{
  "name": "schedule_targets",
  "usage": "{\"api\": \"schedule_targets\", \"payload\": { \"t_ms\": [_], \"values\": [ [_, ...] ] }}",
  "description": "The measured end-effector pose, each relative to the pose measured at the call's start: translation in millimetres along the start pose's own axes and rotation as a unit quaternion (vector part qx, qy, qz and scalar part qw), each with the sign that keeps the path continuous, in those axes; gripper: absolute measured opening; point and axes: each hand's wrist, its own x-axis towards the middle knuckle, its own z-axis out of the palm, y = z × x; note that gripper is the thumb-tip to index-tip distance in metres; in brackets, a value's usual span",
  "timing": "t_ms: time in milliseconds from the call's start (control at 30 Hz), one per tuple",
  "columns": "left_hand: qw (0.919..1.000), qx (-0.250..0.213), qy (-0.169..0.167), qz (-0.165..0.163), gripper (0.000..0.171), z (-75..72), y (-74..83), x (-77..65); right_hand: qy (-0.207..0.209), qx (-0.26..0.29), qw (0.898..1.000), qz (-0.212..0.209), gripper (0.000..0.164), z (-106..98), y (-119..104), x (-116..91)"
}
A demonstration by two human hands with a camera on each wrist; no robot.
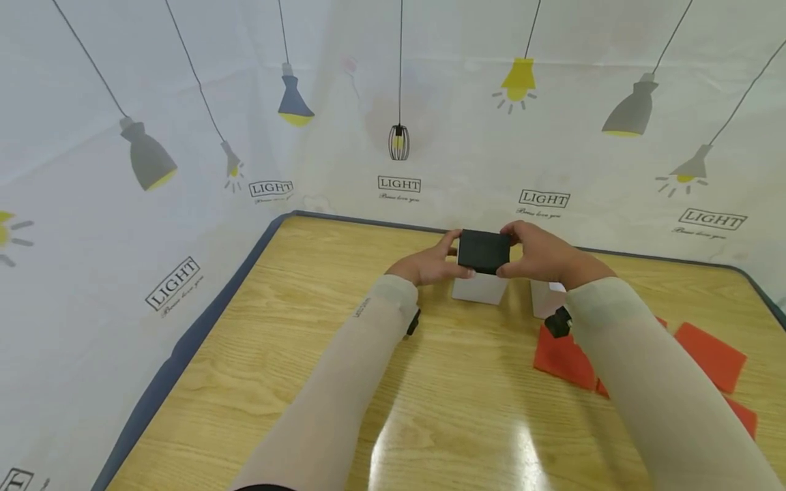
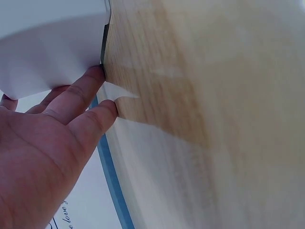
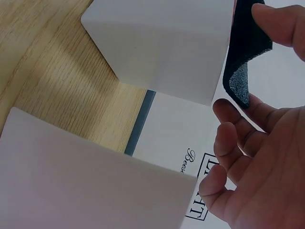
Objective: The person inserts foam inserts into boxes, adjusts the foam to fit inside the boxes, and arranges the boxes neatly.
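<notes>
A black felt-like cloth [image 1: 484, 251] lies over the top of a white box [image 1: 479, 289] towards the far side of the table. My left hand [image 1: 430, 264] holds the cloth's left side, thumb at the near corner. In the left wrist view, fingers of that hand [image 2: 62, 129] reach along the side of the white box [image 2: 52, 52]. On the opposite side, my right hand [image 1: 545, 254] pinches the cloth's right end. The right wrist view shows this end of the cloth [image 3: 245, 47] bent down between thumb and fingers, beside the box [image 3: 162, 52].
Another white box [image 1: 543, 300] stands on the table [image 1: 295, 327], partly behind my right hand. Several red cloth pieces [image 1: 561, 358] lie near my right forearm. A white curtain [image 1: 344, 136] printed with lamps rises behind the table's dark-blue edge.
</notes>
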Motion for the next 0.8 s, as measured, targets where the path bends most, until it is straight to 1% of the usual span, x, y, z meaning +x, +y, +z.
{"api": "schedule_targets", "payload": {
  "t_ms": [100,300,600,700,800],
  "values": [
    [1.0000,-0.002,-0.003,0.000,0.104,0.5,-0.3,0.1,-0.006,-0.005,1.000,0.007,0.087,1.0,2.2,2.8],
    [0.9999,0.004,0.006,-0.008,0.105,1.0,0.7,-1.0,-0.014,-0.023,1.000,0.014,0.088,0.5,5.3,7.8],
    [0.9999,-0.012,0.004,-0.005,0.103,2.1,3.4,-5.0,-0.029,-0.047,0.998,0.029,0.094,-0.3,0.9,8.2],
    [0.9998,-0.018,0.004,-0.010,0.102,1.6,3.2,-5.1,-0.024,-0.060,0.997,0.031,0.095,1.1,-1.6,6.1],
    [0.9998,-0.017,0.002,-0.012,0.103,0.9,2.9,-4.8,-0.005,-0.079,0.997,0.015,0.094,3.5,-2.5,3.7]
  ]
}}
